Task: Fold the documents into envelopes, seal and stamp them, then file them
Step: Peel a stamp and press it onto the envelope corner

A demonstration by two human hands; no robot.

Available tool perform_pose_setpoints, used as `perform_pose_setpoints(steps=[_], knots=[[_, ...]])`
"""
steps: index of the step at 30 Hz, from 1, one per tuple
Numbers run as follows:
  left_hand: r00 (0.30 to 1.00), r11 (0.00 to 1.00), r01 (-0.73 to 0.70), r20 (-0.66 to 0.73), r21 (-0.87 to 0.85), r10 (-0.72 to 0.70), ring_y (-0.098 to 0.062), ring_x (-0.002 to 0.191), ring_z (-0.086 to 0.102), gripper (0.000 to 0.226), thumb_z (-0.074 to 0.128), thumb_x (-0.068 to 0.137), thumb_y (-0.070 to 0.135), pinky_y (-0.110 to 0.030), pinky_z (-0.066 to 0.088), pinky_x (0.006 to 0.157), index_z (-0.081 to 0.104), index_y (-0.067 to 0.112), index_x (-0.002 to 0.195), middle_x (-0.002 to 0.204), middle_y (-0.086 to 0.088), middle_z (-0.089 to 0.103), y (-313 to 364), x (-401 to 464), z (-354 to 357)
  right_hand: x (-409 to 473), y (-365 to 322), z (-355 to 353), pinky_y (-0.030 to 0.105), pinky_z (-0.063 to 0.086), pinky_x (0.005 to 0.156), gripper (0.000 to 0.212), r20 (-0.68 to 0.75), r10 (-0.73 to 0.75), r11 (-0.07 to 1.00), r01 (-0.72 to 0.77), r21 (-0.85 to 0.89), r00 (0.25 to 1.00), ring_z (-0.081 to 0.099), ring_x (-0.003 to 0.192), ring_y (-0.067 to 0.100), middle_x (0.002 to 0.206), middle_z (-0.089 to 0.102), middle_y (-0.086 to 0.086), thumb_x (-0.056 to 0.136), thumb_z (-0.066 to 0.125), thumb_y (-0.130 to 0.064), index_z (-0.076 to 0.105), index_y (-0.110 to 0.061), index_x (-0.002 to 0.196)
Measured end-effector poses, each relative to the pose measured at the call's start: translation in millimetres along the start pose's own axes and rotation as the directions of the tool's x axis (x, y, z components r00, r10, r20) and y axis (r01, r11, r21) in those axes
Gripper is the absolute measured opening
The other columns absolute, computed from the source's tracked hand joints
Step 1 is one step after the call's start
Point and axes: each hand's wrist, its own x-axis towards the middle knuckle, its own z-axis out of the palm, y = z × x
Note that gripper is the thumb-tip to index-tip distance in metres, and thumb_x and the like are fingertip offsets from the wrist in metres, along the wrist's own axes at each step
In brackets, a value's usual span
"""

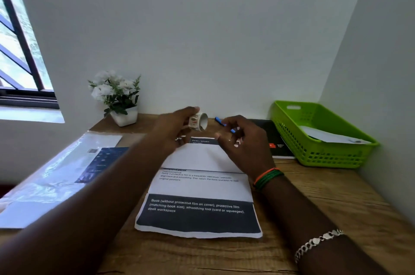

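A printed document [199,205] with dark bands lies on the wooden desk [325,203] in front of me. A white envelope [202,159] lies across its upper part. My left hand [177,128] holds a small roll of stickers or tape [198,121] above the envelope's far edge. My right hand [244,140] hovers just right of the roll, fingers loosely curled, with nothing plainly held. A blue pen [221,122] lies on the desk behind my right hand, partly hidden by it.
A green plastic basket [292,126] with a white envelope [330,136] in it stands at the back right corner. A black notebook [275,140] lies beside it. A potted white flower [119,95] stands at the back left. Plastic-wrapped papers [62,173] lie on the left.
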Motion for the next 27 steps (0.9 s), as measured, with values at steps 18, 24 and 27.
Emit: perform_pose_setpoints(steps=[18, 24, 27], knots=[[0.977, 0.996, -0.075, 0.203, 0.038, 0.066, -0.014, 0.091, 0.071, 0.024, 0.067, 0.090, 0.038, -0.034, 0.050, 0.080, 0.077, 0.018, 0.100, 0.097, -0.001, 0.078, -20.5, -30.1, 9.0, -3.2, 1.5, 4.5, 0.034, 0.056, 0.068, 0.038, 0.005, -0.021, 0.996, 0.021, 0.091, 1.000, 0.064, 0.075, 0.015, 0.104, 0.068, -0.007, 0.077, 0.085, -0.033, 0.065, -0.022, 0.107], [0.962, 0.961, -0.204, 0.220, 0.184, 0.163, -0.022, 0.109, 0.066, 0.021, 0.076, 0.084, 0.014, -0.030, 0.051, 0.079, 0.077, 0.015, 0.105, 0.110, -0.007, 0.075, -24.8, -27.8, 13.0, -1.8, 3.2, 5.5, 0.021, 0.049, 0.067, 0.036, -0.051, 0.058, 0.987, -0.050, 0.150, 0.997, 0.062, 0.074, 0.007, 0.098, 0.070, -0.010, 0.076, 0.086, -0.030, 0.066, -0.022, 0.105], [0.953, 0.946, -0.236, 0.245, 0.222, 0.180, -0.023, 0.113, 0.066, 0.018, 0.075, 0.089, 0.016, -0.030, 0.049, 0.083, 0.079, 0.019, 0.106, 0.113, -0.003, 0.075, -25.4, -28.2, 14.3, -0.8, 3.1, 2.9, 0.019, 0.048, 0.069, 0.039, -0.051, 0.057, 0.988, -0.048, 0.148, 0.997, 0.061, 0.076, 0.004, 0.102, 0.070, -0.008, 0.076, 0.086, -0.026, 0.066, -0.022, 0.109]])
